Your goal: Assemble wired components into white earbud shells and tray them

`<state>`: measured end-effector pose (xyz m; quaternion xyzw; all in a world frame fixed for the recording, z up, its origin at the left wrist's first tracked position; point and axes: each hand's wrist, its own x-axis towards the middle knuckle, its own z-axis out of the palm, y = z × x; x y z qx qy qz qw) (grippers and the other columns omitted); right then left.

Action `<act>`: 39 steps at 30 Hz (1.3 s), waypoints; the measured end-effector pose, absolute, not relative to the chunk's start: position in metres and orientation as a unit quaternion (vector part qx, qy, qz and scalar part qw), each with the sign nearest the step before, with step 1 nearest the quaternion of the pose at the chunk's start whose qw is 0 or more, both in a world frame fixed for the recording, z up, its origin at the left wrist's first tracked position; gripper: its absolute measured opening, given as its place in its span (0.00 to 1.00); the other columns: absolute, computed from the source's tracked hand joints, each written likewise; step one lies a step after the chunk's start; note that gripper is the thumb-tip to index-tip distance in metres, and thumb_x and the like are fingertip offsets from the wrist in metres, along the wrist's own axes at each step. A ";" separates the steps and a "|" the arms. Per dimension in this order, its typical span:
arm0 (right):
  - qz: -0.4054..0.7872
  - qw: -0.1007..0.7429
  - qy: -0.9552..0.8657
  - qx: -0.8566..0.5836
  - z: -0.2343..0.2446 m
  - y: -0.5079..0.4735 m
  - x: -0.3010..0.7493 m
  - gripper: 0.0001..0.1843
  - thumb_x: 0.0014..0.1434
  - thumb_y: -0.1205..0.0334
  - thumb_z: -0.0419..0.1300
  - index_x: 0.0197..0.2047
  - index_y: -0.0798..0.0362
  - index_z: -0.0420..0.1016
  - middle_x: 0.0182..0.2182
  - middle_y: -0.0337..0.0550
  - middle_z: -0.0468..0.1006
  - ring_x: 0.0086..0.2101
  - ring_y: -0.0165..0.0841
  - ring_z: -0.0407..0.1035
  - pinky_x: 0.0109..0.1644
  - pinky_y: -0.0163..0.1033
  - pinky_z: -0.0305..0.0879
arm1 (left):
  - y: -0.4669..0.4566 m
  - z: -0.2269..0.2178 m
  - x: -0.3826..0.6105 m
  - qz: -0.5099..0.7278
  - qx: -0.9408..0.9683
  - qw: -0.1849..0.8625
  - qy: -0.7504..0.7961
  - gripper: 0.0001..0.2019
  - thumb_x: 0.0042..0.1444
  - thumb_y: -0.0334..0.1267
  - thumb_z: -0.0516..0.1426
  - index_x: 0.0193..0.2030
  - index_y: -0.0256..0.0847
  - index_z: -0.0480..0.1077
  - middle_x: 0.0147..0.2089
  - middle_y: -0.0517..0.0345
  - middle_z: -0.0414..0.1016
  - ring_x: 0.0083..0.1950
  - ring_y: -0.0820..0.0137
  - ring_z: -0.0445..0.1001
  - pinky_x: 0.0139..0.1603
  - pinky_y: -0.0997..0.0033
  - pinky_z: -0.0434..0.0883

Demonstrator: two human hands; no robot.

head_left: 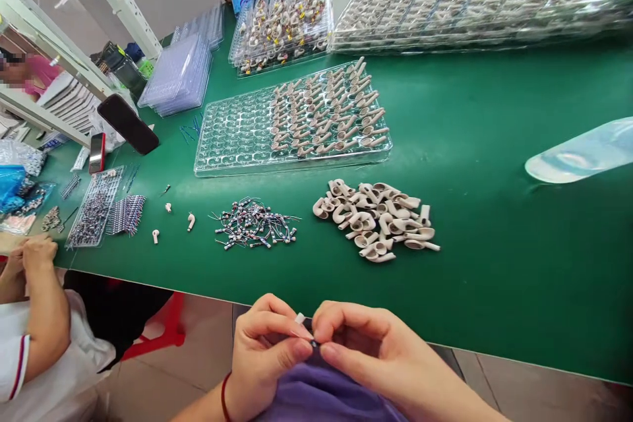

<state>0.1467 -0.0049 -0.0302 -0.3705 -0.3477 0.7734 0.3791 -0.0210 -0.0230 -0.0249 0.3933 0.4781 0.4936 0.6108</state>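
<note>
Over the table's front edge, my left hand (pixel 270 346) and my right hand (pixel 361 346) meet fingertip to fingertip. A beige plastic piece (pixel 299 318) pokes out of my left fingers; most of it is hidden. Pinched where my thumbs and fingers meet is a small dark component (pixel 314 343), with my right fingers closed on it. Beyond my hands lies a pile of beige hooked plastic housings (pixel 376 217), each with a round cup and a stem. Left of it is a heap of small dark components with thin wire leads (pixel 256 224).
A clear blister tray (pixel 232 135) holds rows of beige housings on its right half. Behind it are a tray of mixed parts (pixel 281 23), large filled trays (pixel 475 6) and stacked empty trays (pixel 180 72). A co-worker's hands (pixel 37 254) are at far left.
</note>
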 end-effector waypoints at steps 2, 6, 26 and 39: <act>0.776 0.347 -0.387 -0.357 -0.024 0.002 0.152 0.07 0.52 0.60 0.65 0.27 0.54 0.74 0.24 0.36 0.71 0.25 0.26 0.63 0.28 0.30 0.63 | -0.024 -0.024 -0.021 0.484 0.364 0.647 0.464 0.04 0.48 0.39 0.69 0.31 0.45 0.82 0.31 0.59 0.71 0.29 0.76 0.71 0.30 0.77 0.69; 0.704 0.311 -0.534 -0.350 -0.008 0.015 0.163 0.04 0.51 0.70 0.59 0.26 0.53 0.73 0.25 0.38 0.74 0.26 0.27 0.68 0.29 0.29 0.66 | -0.020 -0.019 -0.022 0.481 0.297 0.691 0.452 0.09 0.45 0.42 0.70 0.26 0.40 0.79 0.29 0.61 0.70 0.22 0.79 0.70 0.22 0.80 0.67; 0.364 0.492 -0.702 -0.364 -0.010 0.003 0.163 0.11 0.58 0.76 0.56 0.38 0.50 0.73 0.29 0.40 0.74 0.27 0.26 0.72 0.31 0.26 0.72 | -0.020 -0.016 -0.026 0.550 0.232 0.654 0.465 0.11 0.46 0.44 0.70 0.28 0.39 0.79 0.23 0.58 0.79 0.23 0.74 0.77 0.23 0.81 0.73; 0.330 0.471 -0.733 -0.364 -0.012 0.002 0.160 0.11 0.60 0.75 0.55 0.39 0.50 0.72 0.29 0.41 0.74 0.28 0.27 0.72 0.32 0.27 0.72 | -0.019 -0.017 -0.027 0.548 0.261 0.651 0.456 0.09 0.47 0.44 0.69 0.29 0.42 0.80 0.24 0.60 0.78 0.24 0.75 0.77 0.24 0.82 0.73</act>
